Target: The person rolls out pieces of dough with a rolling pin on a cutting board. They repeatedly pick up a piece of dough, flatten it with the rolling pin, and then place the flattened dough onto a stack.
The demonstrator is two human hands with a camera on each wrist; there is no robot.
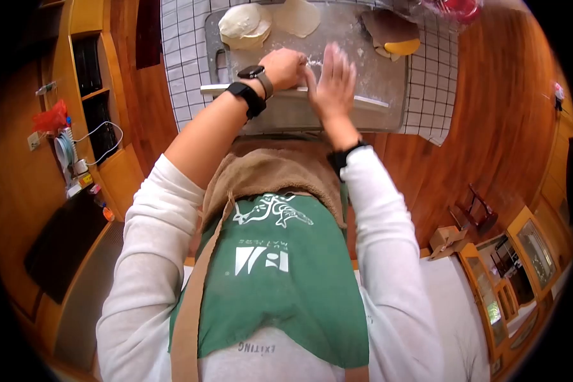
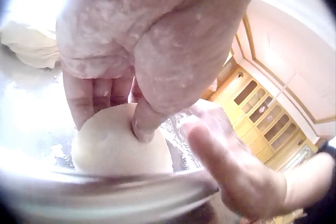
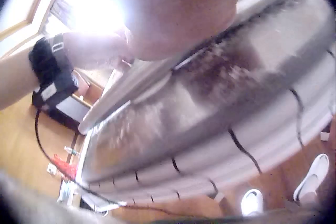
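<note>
My left hand [image 1: 285, 67] pinches the edge of a pale round of dough [image 2: 118, 145], thumb on its near face and fingers behind it. In the head view the hand hides most of that dough. My right hand [image 1: 334, 86], slightly blurred, has its fingers stretched out over the board, with the palm over the rolling pin [image 1: 369, 102]. The pin lies across the near part of the grey floured board [image 1: 375, 79], on my side of the dough. From the right wrist, the right hand [image 3: 184, 14] overlaps the pin's middle.
A stack of dough rounds [image 1: 245, 27] sits at the board's far left, with a single flat round [image 1: 297, 18] beside it. At the far right are a dark brown item [image 1: 388, 28] and a yellow piece [image 1: 402, 47]. A checked cloth [image 1: 433, 83] covers the table.
</note>
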